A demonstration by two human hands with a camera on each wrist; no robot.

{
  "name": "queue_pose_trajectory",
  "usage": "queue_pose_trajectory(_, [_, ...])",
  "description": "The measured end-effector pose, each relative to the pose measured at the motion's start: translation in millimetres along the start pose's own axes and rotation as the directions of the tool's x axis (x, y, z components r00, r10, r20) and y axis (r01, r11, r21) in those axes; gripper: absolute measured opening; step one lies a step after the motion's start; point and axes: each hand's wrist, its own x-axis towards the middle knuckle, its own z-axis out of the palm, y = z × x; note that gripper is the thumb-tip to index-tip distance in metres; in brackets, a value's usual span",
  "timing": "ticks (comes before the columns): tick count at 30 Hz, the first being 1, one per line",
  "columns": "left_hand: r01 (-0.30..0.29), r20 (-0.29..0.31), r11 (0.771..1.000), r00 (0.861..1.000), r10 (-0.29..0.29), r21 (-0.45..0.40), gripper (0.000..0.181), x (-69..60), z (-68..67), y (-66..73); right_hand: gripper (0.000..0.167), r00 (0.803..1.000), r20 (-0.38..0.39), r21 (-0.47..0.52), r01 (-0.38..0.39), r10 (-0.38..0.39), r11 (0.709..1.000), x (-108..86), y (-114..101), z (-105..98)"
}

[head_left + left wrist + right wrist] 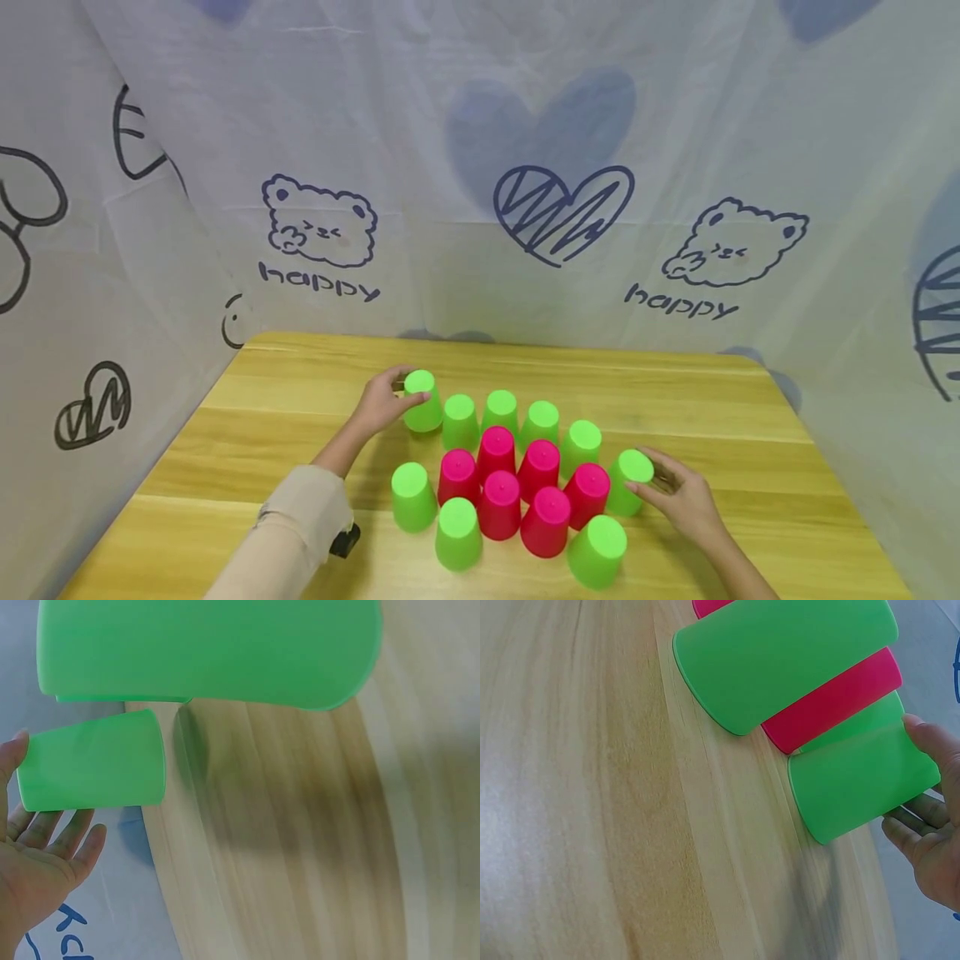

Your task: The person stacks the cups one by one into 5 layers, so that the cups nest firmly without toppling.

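Note:
At the back left of the group, my left hand [380, 406] grips an upside-down green cup [422, 410] between thumb and fingers. In the left wrist view that cup [90, 765] hangs a little off the table, its shadow apart from the rim. My right hand [686, 497] holds another inverted green cup [628, 487] at the group's right end. The right wrist view shows thumb and fingers on either side of this cup [862, 784]; whether its rim touches the table I cannot tell. Several inverted red cups [499, 504] stand close together between the hands.
More green cups stand around the red ones: several in a back row [500, 410], one at the left [412, 497], one at the front [458, 537] and one at front right [597, 552]. The wooden table [247, 417] meets a printed cloth [450, 275] behind.

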Motion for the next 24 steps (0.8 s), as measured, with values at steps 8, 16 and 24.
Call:
queue_pose_trajectory(8, [-0.002,-0.024,1.000,1.000,0.002,-0.011,0.046,15.6,5.3,5.5,0.051,1.000,0.005,0.005,-0.015,0.015,1.000,0.4,0,1])
queue_pose_trajectory(16, [0.028,-0.015,1.000,0.999,-0.028,-0.002,0.048,23.0,14.1,8.0,0.051,1.000,0.010,0.010,-0.017,0.017,1.000,0.4,1,1])
queue_pose_trajectory(24, [-0.004,0.003,0.999,1.000,0.004,0.039,0.046,27.1,20.2,15.4,0.052,0.999,0.013,0.003,-0.047,0.047,0.999,-0.4,-1,0])
